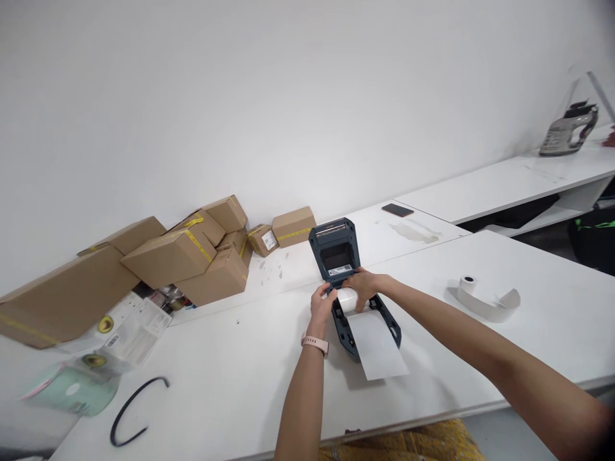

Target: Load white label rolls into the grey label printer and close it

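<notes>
A dark label printer (346, 333) stands on the white table with its lid raised toward the wall. Inside it lies a white paper roll (346, 299), and a strip of its paper (379, 349) hangs out over the front. My left hand (323, 304), with a pink band on the wrist, is at the roll's left end, its fingers curled at the printer's edge. At the right end, my right hand (364, 286) has its fingers and thumb around the roll.
Cardboard boxes (168, 256) are piled at the back left, near plastic packs (137, 330) and a green pouch (77, 388). A black curved band (125, 410) lies front left. A loose roll (468, 287) sits on the right, a phone (397, 209) behind, and a jug (567, 133) far right.
</notes>
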### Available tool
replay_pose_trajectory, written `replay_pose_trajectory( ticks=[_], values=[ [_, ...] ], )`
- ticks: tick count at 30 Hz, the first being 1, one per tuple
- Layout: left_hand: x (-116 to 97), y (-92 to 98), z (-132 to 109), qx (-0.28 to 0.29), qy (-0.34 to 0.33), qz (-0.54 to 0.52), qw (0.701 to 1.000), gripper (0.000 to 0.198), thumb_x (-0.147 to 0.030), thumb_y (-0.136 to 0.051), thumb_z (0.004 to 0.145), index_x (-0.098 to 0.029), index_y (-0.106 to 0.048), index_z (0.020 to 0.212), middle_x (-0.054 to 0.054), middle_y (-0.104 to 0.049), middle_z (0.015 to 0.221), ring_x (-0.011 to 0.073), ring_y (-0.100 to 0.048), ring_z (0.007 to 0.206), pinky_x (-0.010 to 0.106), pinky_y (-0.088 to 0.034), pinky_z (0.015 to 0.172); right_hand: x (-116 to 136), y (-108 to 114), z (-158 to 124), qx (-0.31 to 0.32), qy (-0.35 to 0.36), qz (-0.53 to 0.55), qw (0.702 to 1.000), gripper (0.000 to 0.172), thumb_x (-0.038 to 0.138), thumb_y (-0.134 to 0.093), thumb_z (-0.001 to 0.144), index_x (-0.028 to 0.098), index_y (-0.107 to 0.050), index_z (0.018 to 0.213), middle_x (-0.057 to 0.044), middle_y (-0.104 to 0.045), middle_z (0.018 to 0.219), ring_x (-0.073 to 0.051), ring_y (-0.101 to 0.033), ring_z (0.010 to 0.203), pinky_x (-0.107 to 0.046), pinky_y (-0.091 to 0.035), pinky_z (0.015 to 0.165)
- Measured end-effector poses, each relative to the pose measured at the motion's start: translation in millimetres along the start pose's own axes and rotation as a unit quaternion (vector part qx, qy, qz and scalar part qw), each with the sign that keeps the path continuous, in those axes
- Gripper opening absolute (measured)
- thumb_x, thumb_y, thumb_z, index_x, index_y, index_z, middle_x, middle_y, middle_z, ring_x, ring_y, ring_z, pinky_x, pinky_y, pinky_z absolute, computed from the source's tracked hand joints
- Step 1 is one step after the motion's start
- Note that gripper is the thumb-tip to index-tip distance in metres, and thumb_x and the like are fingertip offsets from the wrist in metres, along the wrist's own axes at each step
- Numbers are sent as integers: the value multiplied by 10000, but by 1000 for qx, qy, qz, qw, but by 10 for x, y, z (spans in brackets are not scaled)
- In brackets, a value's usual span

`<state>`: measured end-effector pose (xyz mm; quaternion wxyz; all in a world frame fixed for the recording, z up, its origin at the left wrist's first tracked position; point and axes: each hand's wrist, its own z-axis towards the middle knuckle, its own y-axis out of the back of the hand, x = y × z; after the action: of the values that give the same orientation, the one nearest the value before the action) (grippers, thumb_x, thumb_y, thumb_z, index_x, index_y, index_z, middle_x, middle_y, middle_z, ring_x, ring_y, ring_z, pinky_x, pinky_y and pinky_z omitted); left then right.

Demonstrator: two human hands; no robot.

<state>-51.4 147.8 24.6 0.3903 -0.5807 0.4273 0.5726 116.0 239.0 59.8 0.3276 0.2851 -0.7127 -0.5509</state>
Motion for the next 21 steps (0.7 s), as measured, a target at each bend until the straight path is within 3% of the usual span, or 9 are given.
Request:
replay_pose_trajectory(
  ticks=[11,16,21],
  values=[
    [0,-19,-51,4,-7,-5,1000,414,-349,-789,672,-141,-725,1023,131,-716,1076,259,-631,1074,376,-461,971,59,71,-40,20,-9,0,1000,750,543,-801,461,230,-667,1130,-88,-699,1104,-356,-600,1083,-464,-278,1030],
    [-31,-41,-65,6,-14,1,1000,378,-343,-770,702,-123,-719,1004,149,-695,1145,262,-613,1115,361,-447,986,93,100,-79,14,-19,11,1000,817,524,-810,460,217,-643,1198,-112,-686,1142,-369,-586,1118,-472,-275,1048],
    [-35,-81,-275,2,-18,4,1000,516,-373,-712,780,-155,-612,1237,145,-573,1360,249,-548,1226,320,-424,1015,132,99,-173,-12,-26,30,999,875,485,-831,457,213,-614,1259,-136,-647,1223,-390,-557,1157,-493,-298,1044]
  ],
)
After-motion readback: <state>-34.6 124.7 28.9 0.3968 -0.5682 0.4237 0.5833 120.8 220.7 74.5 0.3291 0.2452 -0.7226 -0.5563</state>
